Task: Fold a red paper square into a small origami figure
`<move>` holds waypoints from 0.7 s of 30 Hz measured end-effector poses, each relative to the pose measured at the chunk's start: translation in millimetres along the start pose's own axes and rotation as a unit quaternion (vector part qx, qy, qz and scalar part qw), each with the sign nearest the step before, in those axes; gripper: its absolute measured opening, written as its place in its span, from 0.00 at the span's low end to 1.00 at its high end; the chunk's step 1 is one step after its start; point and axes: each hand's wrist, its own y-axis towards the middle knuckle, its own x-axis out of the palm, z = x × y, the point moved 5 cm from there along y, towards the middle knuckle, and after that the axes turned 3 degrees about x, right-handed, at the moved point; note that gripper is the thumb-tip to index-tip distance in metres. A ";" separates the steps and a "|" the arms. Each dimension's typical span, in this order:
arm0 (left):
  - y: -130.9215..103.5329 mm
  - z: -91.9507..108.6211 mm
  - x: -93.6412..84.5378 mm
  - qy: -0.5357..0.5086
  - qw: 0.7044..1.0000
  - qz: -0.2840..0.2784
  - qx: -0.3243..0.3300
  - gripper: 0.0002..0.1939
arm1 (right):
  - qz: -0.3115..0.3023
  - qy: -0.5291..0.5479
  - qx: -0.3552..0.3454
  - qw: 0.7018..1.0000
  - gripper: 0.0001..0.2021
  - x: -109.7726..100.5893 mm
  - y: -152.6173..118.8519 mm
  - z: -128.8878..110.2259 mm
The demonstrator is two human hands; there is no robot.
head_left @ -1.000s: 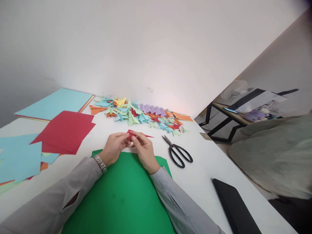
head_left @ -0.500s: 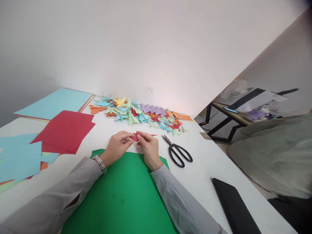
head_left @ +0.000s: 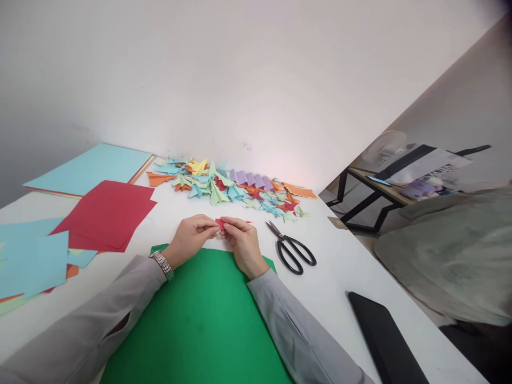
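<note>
Between my two hands is a small folded piece of red paper [head_left: 219, 222], its thin point showing past the right fingers. My left hand [head_left: 191, 238] pinches its left edge between thumb and fingers. With thumb and forefinger, my right hand [head_left: 242, 239] grips the other side, covering most of the paper. Both hands are just beyond the green sheet [head_left: 200, 314], over the white table. Black-handled scissors [head_left: 291, 248] lie partly open to the right of my right hand.
Small folded paper pieces [head_left: 218, 186] of many colours are heaped along the wall. Red sheets [head_left: 108, 216], blue sheets [head_left: 36, 261] and a large blue-topped stack [head_left: 92, 168] lie on the left. A black flat object [head_left: 384, 330] rests at the right edge of the table.
My left fingers have closed on the left edge of the red paper. The paper and my right hand have shifted slightly left.
</note>
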 end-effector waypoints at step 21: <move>-0.1 -10.6 3.6 -0.099 0.987 -0.004 -0.128 0.09 | -0.033 -0.009 0.025 0.999 0.08 4.4 -2.7 -1.7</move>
